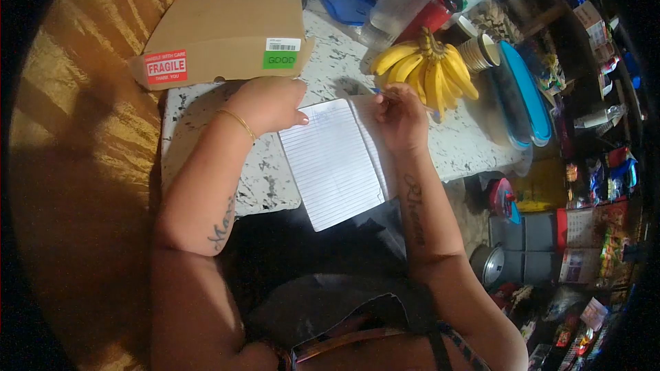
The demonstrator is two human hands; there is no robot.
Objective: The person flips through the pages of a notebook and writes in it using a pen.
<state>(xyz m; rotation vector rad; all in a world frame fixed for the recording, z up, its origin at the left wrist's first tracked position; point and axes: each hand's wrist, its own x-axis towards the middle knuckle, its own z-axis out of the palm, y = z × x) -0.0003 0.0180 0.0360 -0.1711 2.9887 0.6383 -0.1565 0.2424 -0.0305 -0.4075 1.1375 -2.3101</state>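
A lined notebook [333,165] lies open, tilted, across the front edge of the table, its lower part jutting past the edge. Faint writing shows near the top of the page. My left hand [268,104] rests at the notebook's upper left corner, thumb at the page edge and fingers apart from it, close to the cardboard box. On the other side my right hand [403,115] pinches a slim pen [377,91] with a blue end, above the notebook's upper right part. Most of the pen is hidden by the fingers.
A cardboard box [227,27] with a red FRAGILE label stands behind my left hand. Bananas [433,72] lie just beyond my right hand. Plastic containers, stacked cups [479,53] and a blue-lidded box [526,96] crowd the right side of the table [268,175]. A gold curtain [89,165] hangs left.
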